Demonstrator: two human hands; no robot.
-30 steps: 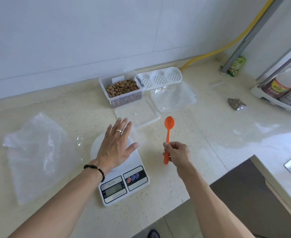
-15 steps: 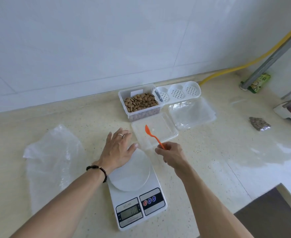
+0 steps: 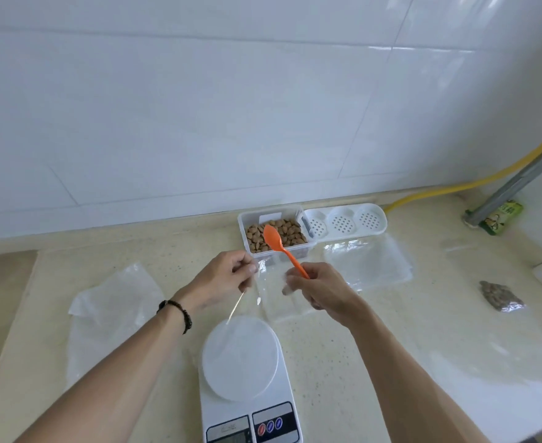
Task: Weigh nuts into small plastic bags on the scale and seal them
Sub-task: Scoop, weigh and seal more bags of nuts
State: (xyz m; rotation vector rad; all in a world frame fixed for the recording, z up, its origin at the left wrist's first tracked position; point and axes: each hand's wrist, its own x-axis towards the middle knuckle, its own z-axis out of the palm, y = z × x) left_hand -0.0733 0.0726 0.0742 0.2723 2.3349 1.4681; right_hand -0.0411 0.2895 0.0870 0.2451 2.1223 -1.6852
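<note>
Beige counter (image 3: 343, 362): nut tub (image 3: 276, 233) behind orange spoon (image 3: 280, 246).

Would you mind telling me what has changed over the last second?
The left hand left the scale platform and now pinches one edge of a clear bag; the right hand, still gripping the orange spoon, took the other edge. The nut container and filled bag stayed put.

My worktop (image 3: 375, 362) is pale speckled stone, polished and glossy. The wall tiles (image 3: 199, 107) are smooth, shiny white. My left hand (image 3: 225, 279) pinches a thin clear plastic bag (image 3: 272, 298); my right hand (image 3: 320, 292) grips a smooth orange plastic spoon (image 3: 277, 243). The scale (image 3: 247, 378) is glossy white plastic with a matt round plate.
</note>
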